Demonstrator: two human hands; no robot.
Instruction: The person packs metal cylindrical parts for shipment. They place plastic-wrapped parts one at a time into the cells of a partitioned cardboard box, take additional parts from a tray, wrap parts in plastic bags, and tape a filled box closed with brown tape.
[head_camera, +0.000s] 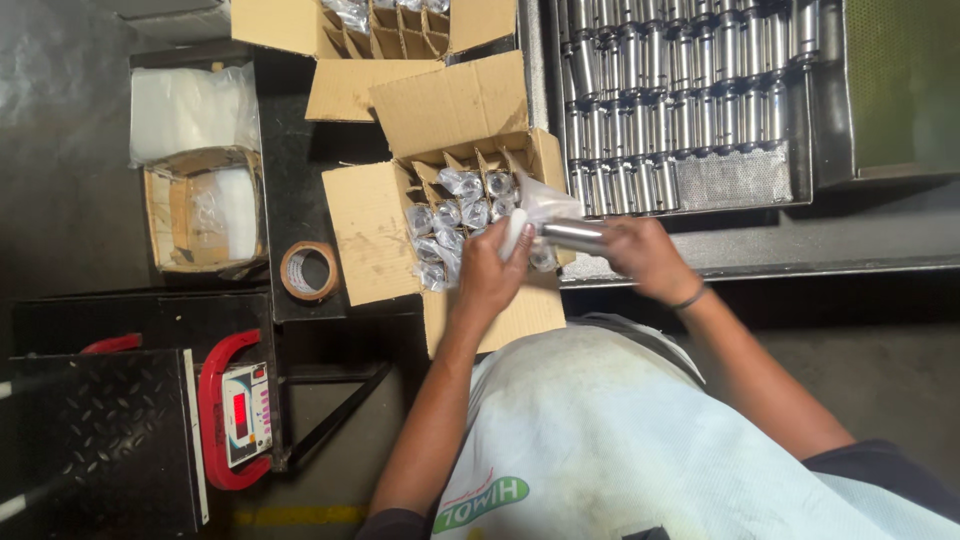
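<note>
While left hand (492, 270) pinches crinkly clear bag (540, 205), right hand (640, 255) grips smooth steel cylinder (572, 234).

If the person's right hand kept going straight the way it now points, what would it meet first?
The right hand points left, holding a shiny metal cylinder whose end sits at a clear plastic bag held by the left hand. It would likely meet that bag first, then the left hand's fingers; depth is uncertain.
</note>
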